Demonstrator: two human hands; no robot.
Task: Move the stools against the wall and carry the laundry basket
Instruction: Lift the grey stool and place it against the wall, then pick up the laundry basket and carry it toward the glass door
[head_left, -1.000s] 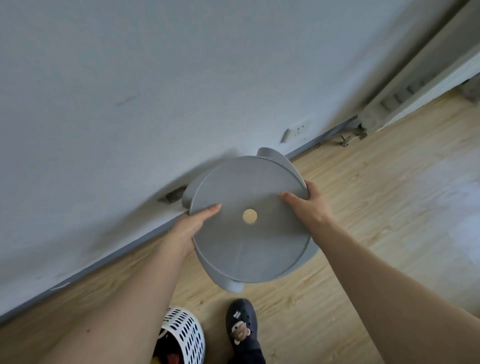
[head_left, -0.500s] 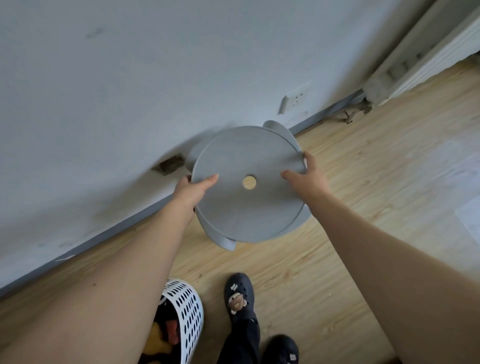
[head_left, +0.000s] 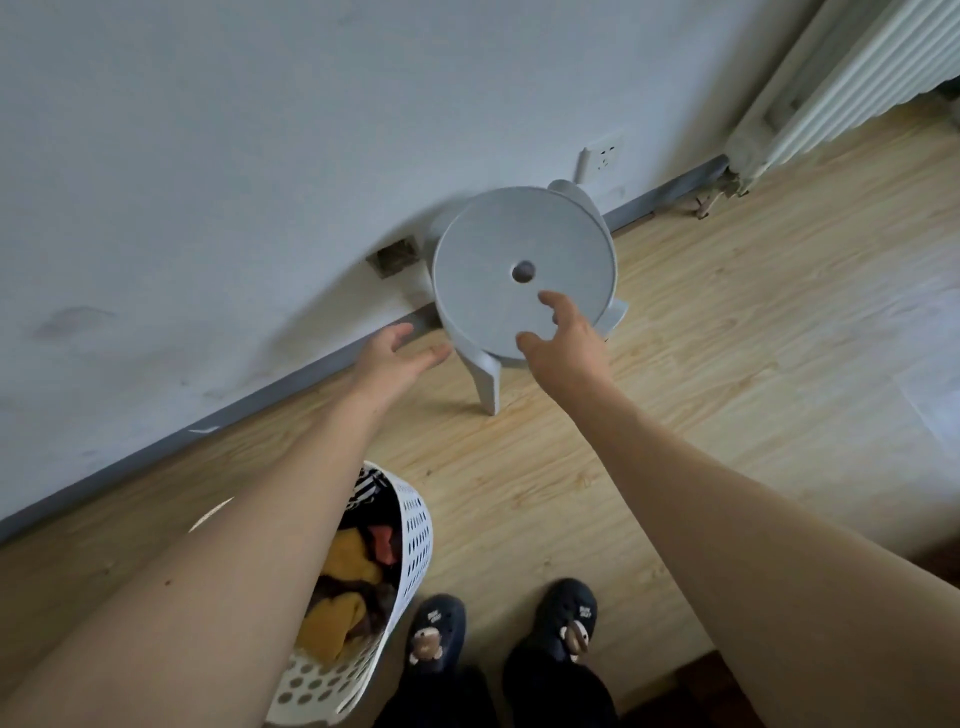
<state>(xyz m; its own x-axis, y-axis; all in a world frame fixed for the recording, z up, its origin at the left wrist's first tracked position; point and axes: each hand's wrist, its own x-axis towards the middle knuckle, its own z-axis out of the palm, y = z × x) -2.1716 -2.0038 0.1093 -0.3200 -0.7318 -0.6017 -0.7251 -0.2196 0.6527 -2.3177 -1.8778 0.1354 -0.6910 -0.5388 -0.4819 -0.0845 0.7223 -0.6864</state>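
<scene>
wood floor (head_left: 727, 415) | stool (head_left: 519, 260) by wall | laundry basket (head_left: 410, 535) | two slippered feet (head_left: 566, 618)

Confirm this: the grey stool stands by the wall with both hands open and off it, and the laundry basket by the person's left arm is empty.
Not quite. The head view shows the laundry basket holds clothes, yellow and dark pieces among them. The rest holds: the grey stool stands by the wall, and the left hand and right hand are open and off it.

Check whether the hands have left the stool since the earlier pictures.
Yes. Both hands have let go: the left hand now hangs open beside the stool, which stands by the baseboard; the right hand hovers open above its seat.
</scene>
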